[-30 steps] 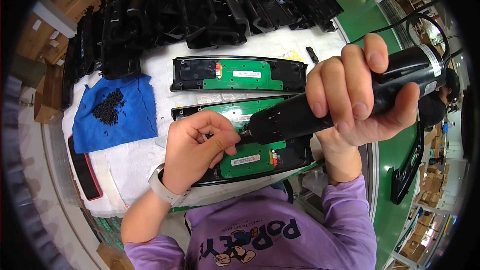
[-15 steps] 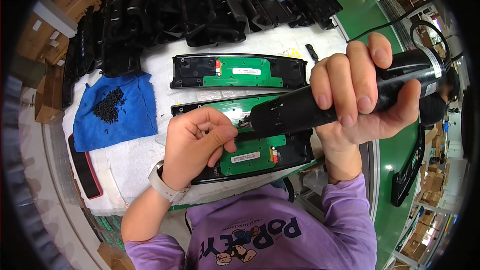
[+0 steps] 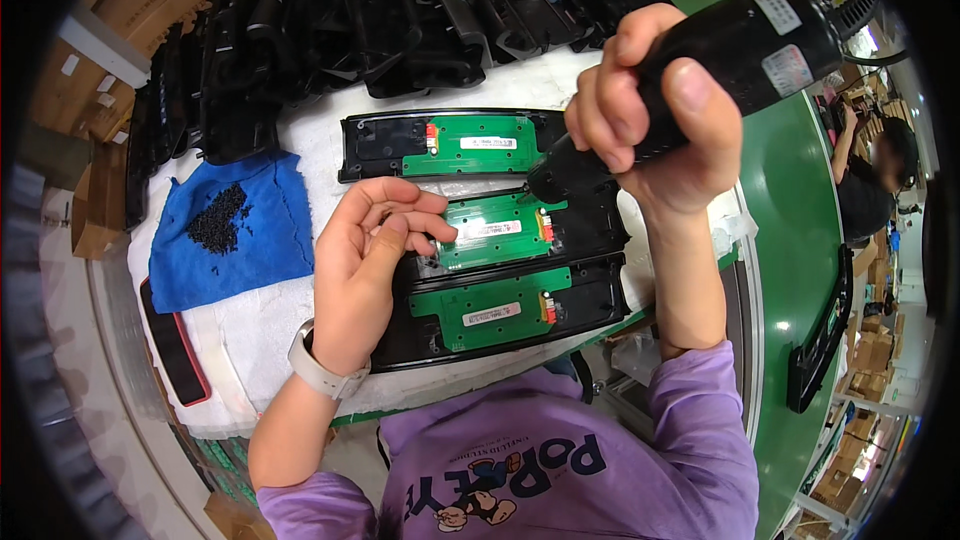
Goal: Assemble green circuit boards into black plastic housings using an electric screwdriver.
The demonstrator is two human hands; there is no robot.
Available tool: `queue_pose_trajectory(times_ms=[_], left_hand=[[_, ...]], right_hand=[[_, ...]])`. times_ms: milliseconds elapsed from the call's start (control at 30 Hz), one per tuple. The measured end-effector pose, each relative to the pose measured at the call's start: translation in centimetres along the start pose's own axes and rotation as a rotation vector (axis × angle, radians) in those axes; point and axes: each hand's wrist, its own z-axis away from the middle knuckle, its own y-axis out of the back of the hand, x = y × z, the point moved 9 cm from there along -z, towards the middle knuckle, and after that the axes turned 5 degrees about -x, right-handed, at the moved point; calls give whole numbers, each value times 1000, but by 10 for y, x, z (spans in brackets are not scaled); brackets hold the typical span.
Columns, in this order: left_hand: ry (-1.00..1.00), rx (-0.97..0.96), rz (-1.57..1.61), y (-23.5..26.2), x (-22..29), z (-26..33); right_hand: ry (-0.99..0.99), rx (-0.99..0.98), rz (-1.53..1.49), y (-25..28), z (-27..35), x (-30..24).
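My right hand (image 3: 650, 110) is wrapped around a thick black electric screwdriver (image 3: 745, 55), tilted down to the left. Its tip meets the upper edge of the green circuit board (image 3: 470, 250) in the middle black panel (image 3: 590, 225). Over the left end of that board hovers my left hand (image 3: 375, 250), fingers curled and thumb drawn in against them; whatever they hold is hidden. Another black panel with a green board (image 3: 480, 162) lies beyond, and a third with its board (image 3: 440, 312) lies nearer me.
A blue cloth (image 3: 270, 270) with a heap of small black screws (image 3: 220, 220) lies at left, beside a red-edged phone (image 3: 175, 345). Many black plastic housings (image 3: 380, 20) are piled along the back. At right, past a green surface (image 3: 775, 270), sits another person (image 3: 875, 180).
The screwdriver has swung upright somewhat, its tip moving right and up from my left fingers onto the middle board. My left hand has moved slightly left and up, its pinch loosened.
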Motion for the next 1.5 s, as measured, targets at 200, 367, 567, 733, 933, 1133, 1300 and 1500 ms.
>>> queue_pose_trajectory(times_ms=[200, 367, 567, 733, 933, 1133, 1300, 1500], left_hand=[[109, -56, 89, -1, -7, 2], [144, -62, -1, -2, -10, -1], [149, -32, 42, -7, -8, 0], [158, -111, 42, -11, -11, 1], [160, -129, 21, -9, -12, 3], [197, -161, 13, -14, -5, 4], [203, -232, 53, -24, -3, 7], [188, -265, 55, -25, -5, 7]], right_hand=[[3, 8, 58, -5, -1, 7], [-109, -24, 170, -13, -6, 12], [-114, -38, 160, -24, -11, 19], [-84, -75, 195, -28, -7, 16], [-75, -126, 26, -24, 0, 11], [184, -259, -513, -21, 5, -27], [191, -198, -605, -18, 9, -21], [164, -199, -591, -19, 13, -17]])
